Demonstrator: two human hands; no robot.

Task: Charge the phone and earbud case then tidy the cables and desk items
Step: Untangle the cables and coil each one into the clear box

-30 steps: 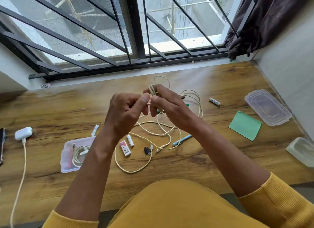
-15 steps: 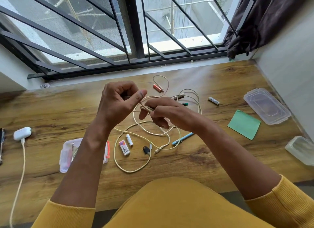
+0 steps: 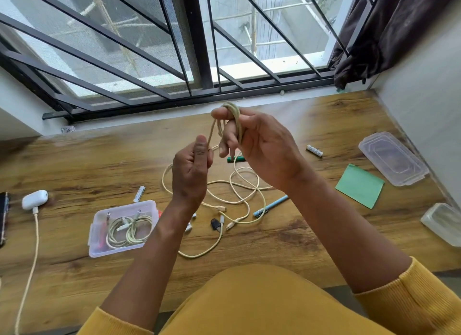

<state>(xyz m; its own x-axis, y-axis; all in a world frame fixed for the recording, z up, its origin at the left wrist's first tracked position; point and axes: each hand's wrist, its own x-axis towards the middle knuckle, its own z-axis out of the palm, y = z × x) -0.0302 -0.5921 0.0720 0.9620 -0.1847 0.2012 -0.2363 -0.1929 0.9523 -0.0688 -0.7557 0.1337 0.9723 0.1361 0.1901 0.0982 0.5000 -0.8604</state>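
Note:
A cream cable (image 3: 243, 185) lies in loose loops on the wooden desk (image 3: 299, 235). Its upper part is wound in several turns around the fingers of my right hand (image 3: 257, 142), held raised above the desk. My left hand (image 3: 190, 170) pinches a strand of the same cable just below and to the left. The white earbud case (image 3: 35, 199) sits at the far left with a cream charging cable (image 3: 32, 247) plugged into it. The phone (image 3: 3, 217) shows only as a dark edge at the left border.
A clear box (image 3: 98, 240) with coiled white cables stands front left. Batteries (image 3: 139, 193), a blue pen (image 3: 270, 205), a green marker (image 3: 235, 159) and a small black adapter (image 3: 215, 223) lie about. A green sticky pad (image 3: 359, 185), a clear lid (image 3: 393, 157) and a clear container (image 3: 442, 222) sit right.
My right hand rose and turned, and the cable now wraps around its fingers. My left hand dropped a little and keeps its pinch on the strand.

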